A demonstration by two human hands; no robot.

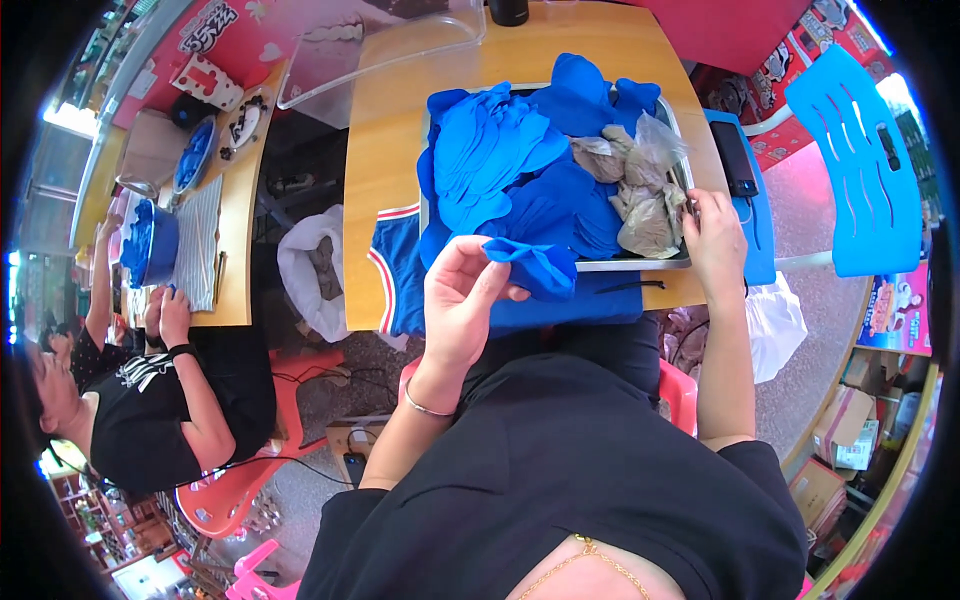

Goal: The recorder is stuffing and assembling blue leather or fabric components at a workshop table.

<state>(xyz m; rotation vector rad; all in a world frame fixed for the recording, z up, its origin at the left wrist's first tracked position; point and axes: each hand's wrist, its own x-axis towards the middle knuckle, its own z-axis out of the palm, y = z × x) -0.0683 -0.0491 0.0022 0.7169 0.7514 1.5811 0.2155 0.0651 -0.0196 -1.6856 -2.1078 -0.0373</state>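
My left hand (460, 305) pinches a curved piece of blue fabric (543, 272) between thumb and fingers, above the near edge of a metal tray (610, 265). Heaps of similar blue cut pieces (495, 150) fill most of the tray. Several crumpled clear plastic bags (645, 215) with brownish contents lie at its right side. Beside them, at the tray's right rim, is my right hand (718, 240). Its fingers are closed around something small and dark that I cannot make out.
A blue garment with red and white trim (400, 265) lies under the tray on the wooden table (385, 130). Left, a person (150, 410) works at another table with a blue bowl (155, 245). A phone (735, 160) and a blue chair (850, 160) are at the right.
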